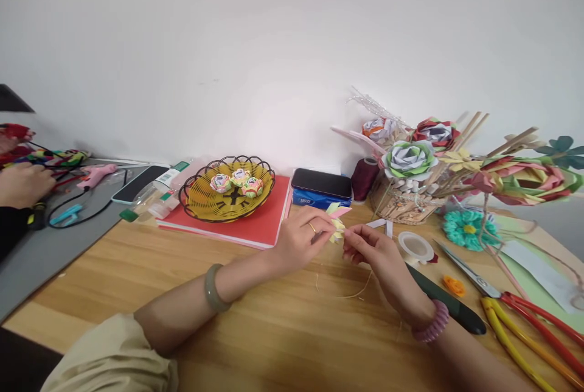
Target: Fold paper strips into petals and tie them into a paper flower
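Note:
Above the table, my left hand (305, 234) pinches a small paper flower (337, 224) with pale yellow, green and pink strips. My right hand (371, 249) is closed in a pinch at the flower's right edge; what lies between its fingertips is too small to make out. A thin pale thread (351, 296) curves over the wood below both hands. Just behind the flower is a blue packet (301, 198) with a dark phone (322, 182) on top. White paper strips (387, 227) and a roll of tape (416, 247) are close to my right hand.
Left, a yellow woven basket (201, 200) with three small paper flowers (240, 178) stands on red paper (260, 231). Right are scissors (479, 285), yellow-handled pliers (506, 337), a dark green tool (449, 304) and paper roses (410, 159). Another person's hand (20, 185) is at far left.

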`<state>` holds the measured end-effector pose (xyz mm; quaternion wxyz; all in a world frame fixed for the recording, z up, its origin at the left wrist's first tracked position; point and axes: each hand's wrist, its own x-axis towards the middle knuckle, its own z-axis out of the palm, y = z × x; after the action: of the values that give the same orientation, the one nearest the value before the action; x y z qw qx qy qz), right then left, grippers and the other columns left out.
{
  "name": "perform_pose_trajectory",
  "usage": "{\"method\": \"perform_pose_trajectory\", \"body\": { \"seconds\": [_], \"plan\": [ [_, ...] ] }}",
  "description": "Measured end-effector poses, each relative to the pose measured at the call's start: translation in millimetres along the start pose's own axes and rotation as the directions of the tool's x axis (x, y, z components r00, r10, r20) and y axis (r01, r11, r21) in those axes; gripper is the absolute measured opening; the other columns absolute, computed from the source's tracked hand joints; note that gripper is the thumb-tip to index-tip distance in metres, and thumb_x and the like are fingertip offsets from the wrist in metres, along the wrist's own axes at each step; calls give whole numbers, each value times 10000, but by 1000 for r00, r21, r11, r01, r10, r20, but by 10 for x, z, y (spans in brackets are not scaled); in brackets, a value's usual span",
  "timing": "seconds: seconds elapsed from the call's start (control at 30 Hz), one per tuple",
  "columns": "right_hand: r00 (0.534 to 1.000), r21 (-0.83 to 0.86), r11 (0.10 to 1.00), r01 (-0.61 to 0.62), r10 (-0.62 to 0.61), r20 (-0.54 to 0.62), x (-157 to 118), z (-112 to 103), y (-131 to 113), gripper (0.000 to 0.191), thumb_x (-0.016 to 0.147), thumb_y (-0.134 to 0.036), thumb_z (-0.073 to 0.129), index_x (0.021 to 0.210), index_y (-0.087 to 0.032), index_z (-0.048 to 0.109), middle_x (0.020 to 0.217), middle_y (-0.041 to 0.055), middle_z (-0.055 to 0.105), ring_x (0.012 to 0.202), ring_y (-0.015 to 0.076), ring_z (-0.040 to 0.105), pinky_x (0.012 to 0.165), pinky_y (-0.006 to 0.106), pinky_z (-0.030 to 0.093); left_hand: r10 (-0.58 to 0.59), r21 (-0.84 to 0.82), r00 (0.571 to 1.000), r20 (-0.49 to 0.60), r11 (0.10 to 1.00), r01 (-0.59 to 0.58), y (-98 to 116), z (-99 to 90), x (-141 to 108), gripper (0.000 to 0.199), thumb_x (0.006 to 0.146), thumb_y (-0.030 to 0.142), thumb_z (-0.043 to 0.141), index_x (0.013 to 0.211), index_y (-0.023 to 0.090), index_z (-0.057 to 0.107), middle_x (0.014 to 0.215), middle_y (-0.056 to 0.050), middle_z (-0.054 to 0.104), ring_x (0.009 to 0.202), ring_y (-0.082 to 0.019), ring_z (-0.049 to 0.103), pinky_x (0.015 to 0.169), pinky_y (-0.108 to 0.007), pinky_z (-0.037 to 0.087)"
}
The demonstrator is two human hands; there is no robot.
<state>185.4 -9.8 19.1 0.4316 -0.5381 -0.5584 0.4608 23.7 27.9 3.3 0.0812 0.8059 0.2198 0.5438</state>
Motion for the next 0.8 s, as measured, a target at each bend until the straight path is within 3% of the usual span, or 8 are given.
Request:
{"method": "perform_pose_trajectory", "body": {
  "seconds": [0.13,0.23,0.3,0.4,0.57,0.67,0.8],
  "plan": [
    [999,78,997,-28,27,18,-16,10,-4,329,724,-485,581,674,-161,551,597,10,595,566,124,571,548,242,462,11,-11,1000,5,1000,-11,4,10,-23,64,771,114,536,782,166,573,795,-49,619,777,-133,575,703,-276,474],
    [999,102,994,-30,27,30,-35,19,-14,318,727,-475,586,692,-159,569,645,26,629,629,136,594,624,262,489,-136,-141,991,-11,981,133,-6,31,-33,42,773,123,541,773,156,568,815,-54,606,815,-136,573,738,-282,473],
    [999,105,994,-23,19,37,-37,21,-15,312,724,-470,593,695,-160,572,655,29,637,649,141,602,647,267,494,-287,-280,958,-5,920,274,-13,50,-29,17,771,147,551,758,151,561,827,-53,598,824,-136,577,750,-283,476],
    [999,95,995,-4,0,36,-27,15,-3,303,725,-463,598,692,-163,565,643,21,635,643,140,604,635,259,494,-496,-437,865,71,764,474,-13,71,-4,46,762,192,566,755,148,551,832,-44,592,813,-130,581,742,-266,479],
    [1000,48,999,25,-25,11,-14,-14,29,286,728,-448,603,697,-167,559,596,10,619,576,131,581,589,253,482,-656,-475,736,166,601,643,-4,67,46,118,727,249,594,744,147,536,793,-19,588,741,-117,561,721,-251,457],
    [999,19,999,40,-40,0,-20,-27,32,278,738,-439,597,690,-168,555,594,11,615,571,131,577,579,250,473,-681,-473,706,195,566,675,-7,60,60,125,727,257,584,753,149,527,786,-9,575,703,-106,535,697,-239,430],
    [999,-4,999,50,-50,3,-27,-37,28,274,759,-434,574,689,-171,545,602,8,608,577,129,576,586,247,471,-679,-483,700,221,547,683,-21,57,68,112,735,246,565,753,150,509,750,6,540,692,-97,498,671,-218,391]
  ]
}}
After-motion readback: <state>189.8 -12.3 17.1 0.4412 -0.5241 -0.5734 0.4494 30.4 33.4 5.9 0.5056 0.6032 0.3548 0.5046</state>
